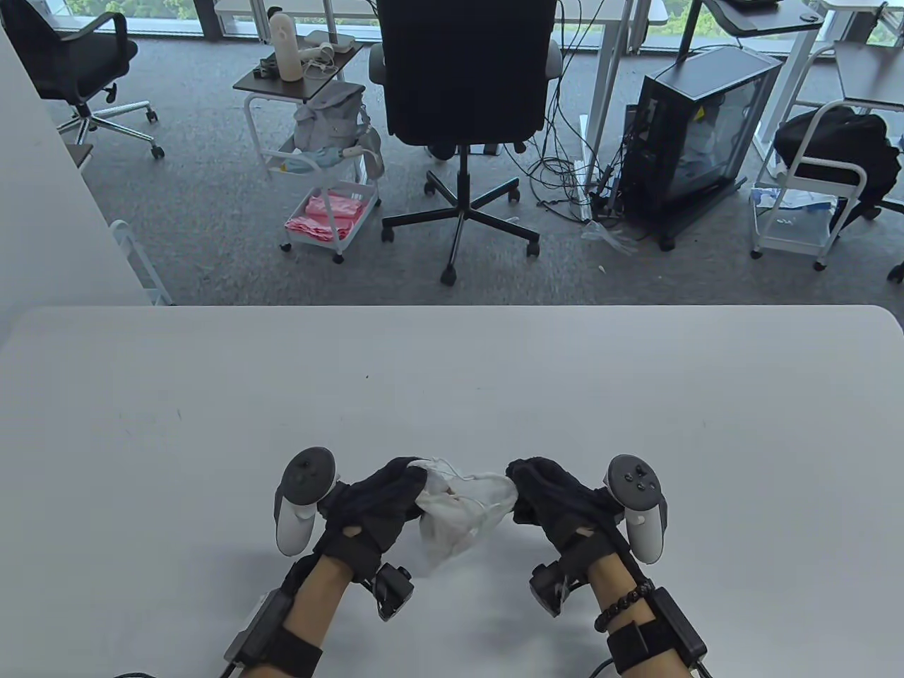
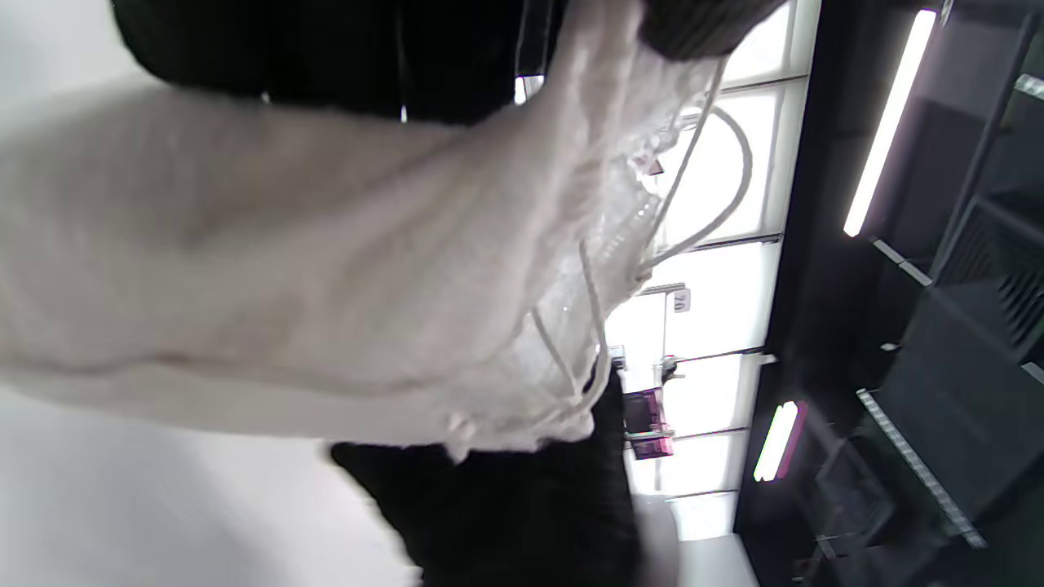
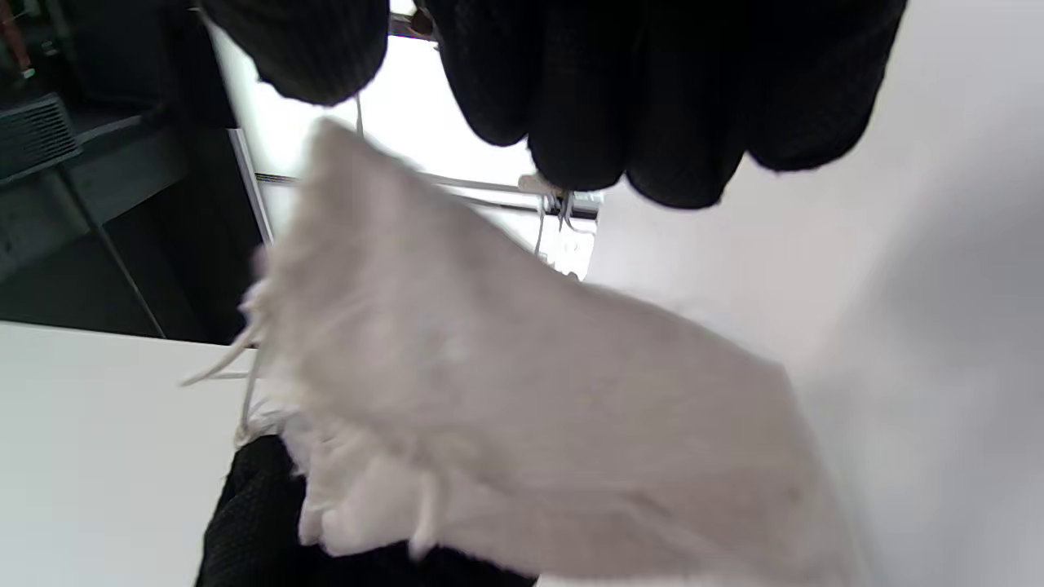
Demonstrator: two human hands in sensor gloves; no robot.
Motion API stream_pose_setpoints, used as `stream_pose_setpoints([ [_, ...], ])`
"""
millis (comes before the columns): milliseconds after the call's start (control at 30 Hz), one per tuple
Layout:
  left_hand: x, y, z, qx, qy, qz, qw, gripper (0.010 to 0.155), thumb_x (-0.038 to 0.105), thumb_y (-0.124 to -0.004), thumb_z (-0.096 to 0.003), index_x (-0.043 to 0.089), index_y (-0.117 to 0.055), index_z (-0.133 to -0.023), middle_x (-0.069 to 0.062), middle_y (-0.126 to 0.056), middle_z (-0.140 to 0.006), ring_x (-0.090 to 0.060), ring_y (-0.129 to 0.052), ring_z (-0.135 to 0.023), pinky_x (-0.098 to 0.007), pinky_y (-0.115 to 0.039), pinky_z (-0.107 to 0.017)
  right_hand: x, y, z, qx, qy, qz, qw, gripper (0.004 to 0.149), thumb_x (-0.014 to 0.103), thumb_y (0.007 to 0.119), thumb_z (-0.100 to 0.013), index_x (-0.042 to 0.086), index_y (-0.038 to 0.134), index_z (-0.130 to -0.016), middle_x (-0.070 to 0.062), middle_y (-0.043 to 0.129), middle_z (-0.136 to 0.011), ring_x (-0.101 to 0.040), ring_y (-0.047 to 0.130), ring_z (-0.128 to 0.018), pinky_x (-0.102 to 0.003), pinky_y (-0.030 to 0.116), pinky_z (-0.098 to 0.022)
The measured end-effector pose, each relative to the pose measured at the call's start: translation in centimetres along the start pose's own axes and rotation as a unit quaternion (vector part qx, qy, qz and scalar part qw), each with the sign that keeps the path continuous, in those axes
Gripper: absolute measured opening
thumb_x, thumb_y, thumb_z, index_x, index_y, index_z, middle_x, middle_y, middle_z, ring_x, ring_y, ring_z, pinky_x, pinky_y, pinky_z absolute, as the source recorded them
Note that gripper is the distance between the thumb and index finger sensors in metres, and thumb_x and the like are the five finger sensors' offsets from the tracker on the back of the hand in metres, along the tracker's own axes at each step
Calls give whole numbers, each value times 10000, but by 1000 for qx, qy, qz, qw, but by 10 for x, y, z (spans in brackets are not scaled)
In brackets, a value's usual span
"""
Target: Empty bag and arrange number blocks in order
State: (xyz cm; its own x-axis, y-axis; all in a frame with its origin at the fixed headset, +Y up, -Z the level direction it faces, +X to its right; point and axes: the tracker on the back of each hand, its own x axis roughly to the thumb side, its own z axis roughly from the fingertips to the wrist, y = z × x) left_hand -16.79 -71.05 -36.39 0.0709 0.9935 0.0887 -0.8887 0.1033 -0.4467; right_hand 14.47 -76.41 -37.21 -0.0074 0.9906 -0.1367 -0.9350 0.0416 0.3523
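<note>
A white cloth drawstring bag [image 1: 460, 514] is held just above the white table [image 1: 452, 381], near its front edge. My left hand [image 1: 415, 479] grips the bag's left side at the gathered mouth. My right hand [image 1: 518, 486] pinches the bag's right edge. In the left wrist view the bag [image 2: 285, 269] fills the frame, its drawstring [image 2: 722, 183] looping loose. In the right wrist view the bag [image 3: 530, 408] hangs below my curled fingers [image 3: 652, 122], and my left hand [image 3: 253, 522] holds its lower end. No number blocks show; the bag hides whatever is inside.
Beyond the table's far edge stand a black office chair [image 1: 462, 85], a white trolley [image 1: 328, 162] and a black computer case [image 1: 696, 134] on grey carpet.
</note>
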Motion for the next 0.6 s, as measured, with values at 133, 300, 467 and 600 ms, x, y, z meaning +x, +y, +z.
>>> stream_pose_setpoints([
  [133, 2, 0, -6, -32, -55, 89, 994, 437, 475, -537, -619, 273, -672, -982, -140, -712, -1089, -500, -781, -1001, -665, -659, -734, -37, 14, -17, 137, 58, -121, 981, 852, 532, 585, -588, -60, 299, -1130, -396, 419, -1098, -640, 528, -977, -712, 558, -710],
  [300, -3, 3, -5, -26, -62, 126, 990, 436, 485, -529, -624, 288, -659, -990, -113, -721, -1082, -454, -801, -1005, -634, -664, -752, -41, 29, -22, 217, 40, -247, 944, 695, 466, 591, -592, 36, 479, -1126, -307, 566, -1100, -580, 636, -975, -703, 575, -720],
  [467, -10, 8, -1, -20, -49, 131, 990, 437, 477, -537, -625, 275, -664, -992, -114, -737, -1067, -433, -832, -988, -620, -677, -751, -25, 16, -19, 120, 3, -125, 985, 463, 416, 735, -558, 153, 751, -938, -132, 843, -921, -393, 908, -801, -558, 796, -633],
  [600, -13, 1, -3, -33, -49, 166, 984, 438, 473, -537, -625, 273, -657, -996, -92, -735, -1065, -392, -833, -993, -597, -680, -764, -15, 20, -15, 86, 0, -106, 991, 379, 376, 766, -543, 164, 806, -855, -94, 902, -804, -332, 955, -706, -523, 831, -585],
])
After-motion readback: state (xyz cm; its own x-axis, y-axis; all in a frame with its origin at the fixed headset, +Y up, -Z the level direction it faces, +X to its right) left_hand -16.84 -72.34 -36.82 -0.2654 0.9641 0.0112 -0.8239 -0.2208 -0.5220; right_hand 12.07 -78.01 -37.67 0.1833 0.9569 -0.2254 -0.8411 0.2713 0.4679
